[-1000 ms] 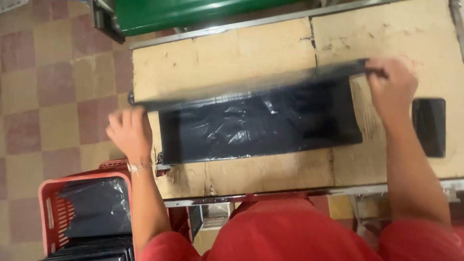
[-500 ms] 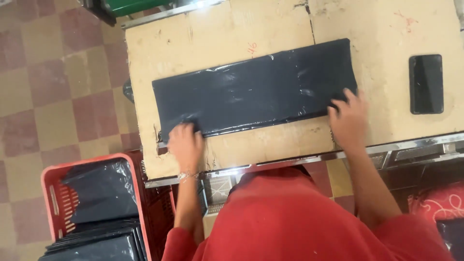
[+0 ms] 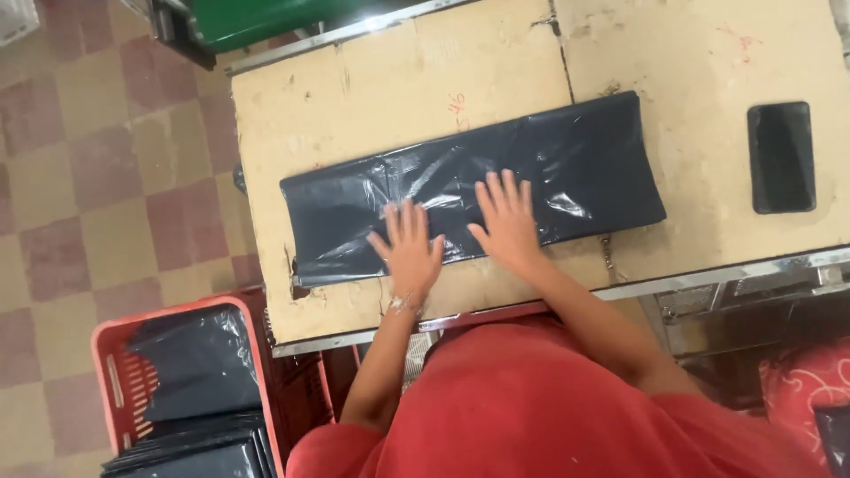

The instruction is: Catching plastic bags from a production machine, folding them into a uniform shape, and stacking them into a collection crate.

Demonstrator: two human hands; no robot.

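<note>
Item: black plastic bag [image 3: 567,168], long and flattened, glossy with creases. It is lying lengthwise across the worn beige table [image 3: 372,106], its near long edge close to the table's front rim.

Hands: we are pressing our left hand [image 3: 409,246] and our right hand [image 3: 506,217] flat on the middle of the bag, side by side and near each other. Both palms are facing down with fingers spread wide; neither is gripping anything, only resting on the plastic.

Also on the table: a dark phone [image 3: 781,157], face up, lying well apart from the bag toward the right end.

On the floor: a red plastic crate [image 3: 111,389] is standing below the table's left corner on the checkered tiles [image 3: 80,195], holding more folded black bags [image 3: 199,363]. A green object [image 3: 266,18] is showing beyond the table's far edge.
</note>
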